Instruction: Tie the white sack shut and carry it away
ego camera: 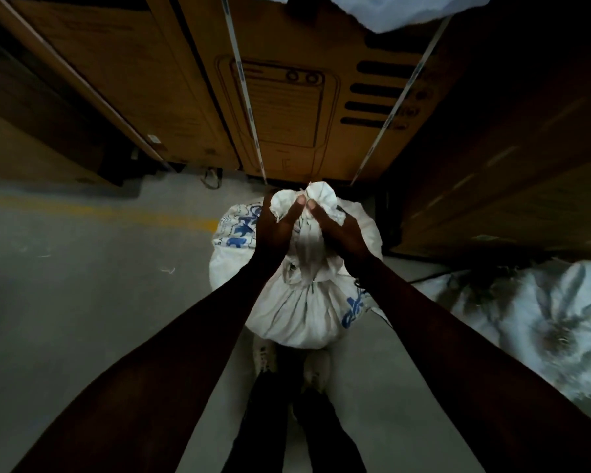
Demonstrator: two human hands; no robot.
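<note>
White woven cloth was bunched between my palms: the white sack (301,302) stood on the concrete floor (82,302) just in front of my shoes (316,368), its neck gathered upward. My left hand (275,227) and right hand (342,230) each clenched one ear of the twisted mouth, thumbs nearly meeting, so I could cross the ends into a knot. Standing it upright kept the contents down and the neck slack enough to tie. Cardboard cartons (287,97) stood close behind.

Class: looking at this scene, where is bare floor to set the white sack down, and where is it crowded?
Bare floor lies left of the sack, below the yellow line. Crowded: boxes ahead, a second sack on the right.
</note>
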